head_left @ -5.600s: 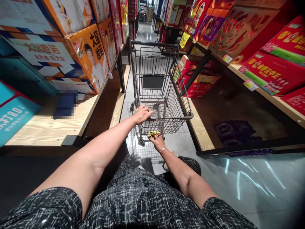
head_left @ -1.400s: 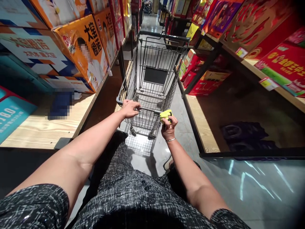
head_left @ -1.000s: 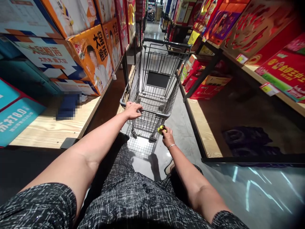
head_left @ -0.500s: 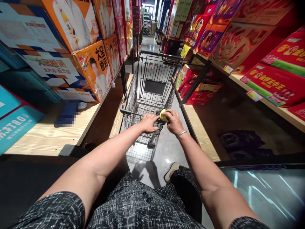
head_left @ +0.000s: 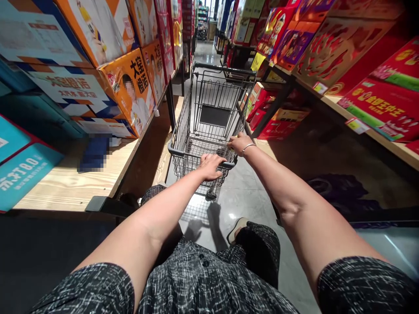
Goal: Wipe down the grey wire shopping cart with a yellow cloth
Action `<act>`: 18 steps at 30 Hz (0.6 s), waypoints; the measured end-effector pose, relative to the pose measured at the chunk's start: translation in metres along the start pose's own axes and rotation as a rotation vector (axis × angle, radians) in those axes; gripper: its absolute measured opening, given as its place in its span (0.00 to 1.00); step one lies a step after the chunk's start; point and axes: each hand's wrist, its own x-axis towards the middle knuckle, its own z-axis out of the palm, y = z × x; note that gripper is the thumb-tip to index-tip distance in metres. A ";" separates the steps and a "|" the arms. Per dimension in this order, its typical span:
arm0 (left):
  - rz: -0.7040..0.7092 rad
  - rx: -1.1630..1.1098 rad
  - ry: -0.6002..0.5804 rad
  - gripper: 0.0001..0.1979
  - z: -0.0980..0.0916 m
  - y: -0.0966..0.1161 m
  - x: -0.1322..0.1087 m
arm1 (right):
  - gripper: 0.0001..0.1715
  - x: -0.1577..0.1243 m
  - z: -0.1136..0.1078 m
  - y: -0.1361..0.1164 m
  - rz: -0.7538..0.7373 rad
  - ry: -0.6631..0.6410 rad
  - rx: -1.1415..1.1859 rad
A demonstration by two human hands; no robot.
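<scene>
A dark wire shopping cart (head_left: 214, 115) stands in front of me, its basket open at the top. My left hand (head_left: 211, 167) grips the cart's near rim close to its right corner, fingers curled over the bar. Farther forward, my right hand (head_left: 240, 144) is over the cart's right side, with its fingers bent. A small yellow object is mostly hidden in that hand; only a sliver shows, and its kind cannot be made out. The wire floor of the basket shows between the hands.
Orange and white drink cartons (head_left: 126, 91) are stacked on the left shelf, beside a turquoise box (head_left: 24, 174). Red gift boxes (head_left: 376, 109) line the right shelf. Wooden shelf edges and dark posts border the narrow aisle (head_left: 206, 50) on both sides.
My right hand has moved forward and right, away from my left hand, taking the yellow object with it. My left hand has shifted slightly right and closed over the cart rim.
</scene>
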 end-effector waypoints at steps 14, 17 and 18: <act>0.056 -0.083 0.108 0.16 -0.001 -0.032 -0.029 | 0.18 -0.029 0.036 -0.023 0.029 0.340 0.311; -0.030 -0.113 0.108 0.11 -0.010 -0.038 -0.031 | 0.30 -0.048 0.056 -0.051 0.121 0.627 0.438; -0.055 -0.113 0.108 0.12 -0.013 -0.040 -0.031 | 0.33 -0.054 0.064 -0.062 0.148 0.721 0.491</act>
